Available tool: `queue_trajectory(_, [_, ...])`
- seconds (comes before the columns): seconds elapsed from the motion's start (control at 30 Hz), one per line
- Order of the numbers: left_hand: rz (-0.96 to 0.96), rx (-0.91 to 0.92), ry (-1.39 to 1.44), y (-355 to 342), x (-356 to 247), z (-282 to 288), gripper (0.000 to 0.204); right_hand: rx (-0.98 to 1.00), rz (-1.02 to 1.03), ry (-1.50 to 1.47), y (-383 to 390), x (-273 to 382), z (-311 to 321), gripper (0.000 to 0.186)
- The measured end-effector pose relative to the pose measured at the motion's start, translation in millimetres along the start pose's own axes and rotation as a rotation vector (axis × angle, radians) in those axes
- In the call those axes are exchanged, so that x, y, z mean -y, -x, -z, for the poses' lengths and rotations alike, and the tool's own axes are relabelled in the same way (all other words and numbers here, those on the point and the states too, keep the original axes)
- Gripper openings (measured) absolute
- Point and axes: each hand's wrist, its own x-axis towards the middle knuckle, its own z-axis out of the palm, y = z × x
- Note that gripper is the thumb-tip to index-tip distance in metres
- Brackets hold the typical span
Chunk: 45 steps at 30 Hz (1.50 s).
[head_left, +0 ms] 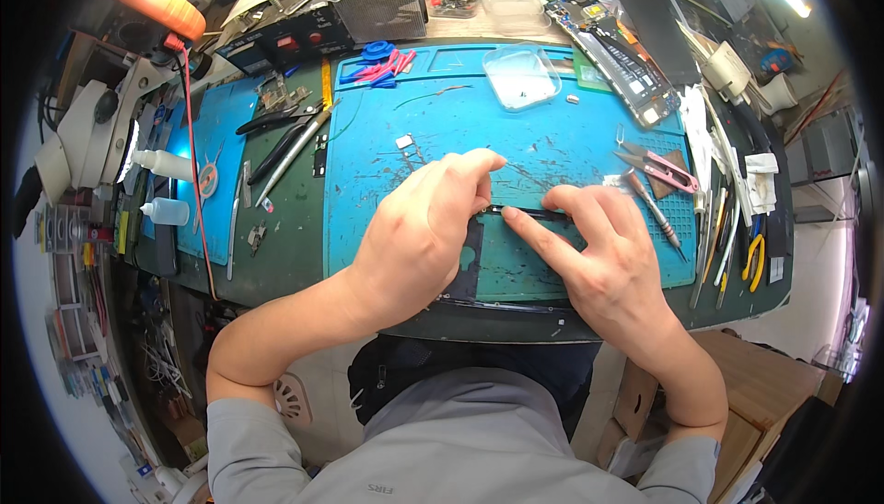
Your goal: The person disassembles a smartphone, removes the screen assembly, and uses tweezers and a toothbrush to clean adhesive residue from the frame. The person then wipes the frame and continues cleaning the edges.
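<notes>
A thin dark phone frame (468,269) lies on the blue work mat (368,136), with the mat showing through its large opening. My left hand (419,232) is bent over the frame's far left corner, its thumb and fingers closed together; anything pinched there is hidden. Against the frame's far edge rests the index fingertip of my right hand (603,237). Its other fingers curl just beyond that edge, so the hand steadies the frame. Close to the right hand lie pink-handled thread snips (658,165) and a metal-handled pen-like tool (656,214).
A clear plastic box (522,76) and an opened phone body (615,62) lie behind my hands. Pliers and tweezers (293,150) are on the left, with white dropper bottles (166,211) beyond. Yellow-handled pliers (755,260) lie near the bench's right edge.
</notes>
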Motion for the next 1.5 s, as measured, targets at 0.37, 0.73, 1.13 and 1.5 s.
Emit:
queue_trajectory(0.37, [0.193, 0.061, 0.218, 4.1, 5.1, 4.4, 0.038, -0.009, -0.006, 0.004, -0.5, 1.0, 1.3, 0.045])
queue_trajectory(0.73, [0.373, 0.103, 0.432, 0.4, 5.0, 12.2, 0.033, -0.009, -0.008, 0.004, -0.3, 0.1, 1.0, 0.044])
queue_trajectory(1.13, [0.55, 0.088, 0.677, -5.0, 11.5, 14.9, 0.026, -0.024, -0.012, -0.01, 0.0, 0.1, 1.0, 0.043])
queue_trajectory(1.5, [0.543, 0.054, 0.739, 1.7, 18.5, 20.8, 0.029, -0.016, -0.009, -0.006, -0.8, 0.7, 1.0, 0.043])
